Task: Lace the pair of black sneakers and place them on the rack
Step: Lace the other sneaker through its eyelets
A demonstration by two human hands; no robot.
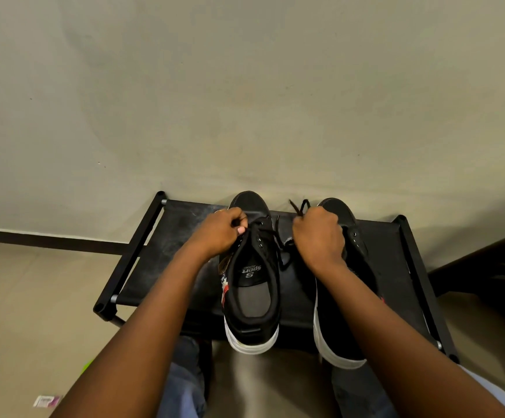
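A single black shoe rack [390,267] stands against the wall, and its fabric top tier carries two black sneakers side by side, toes to the wall. The left sneaker [252,285] shows its open collar and insole; the right sneaker [338,327] lies partly under the forearm. Each looks light, with a soft canvas upper and a firm white sole, so the heel or sole edge seems the safest place to lift. The left hand [218,233] has its grip curled round the lace beside the eyelets; the right hand [319,236] is fisted on the other lace end [299,206], which sticks up above it. The lace looks thin, limp and easily slipped
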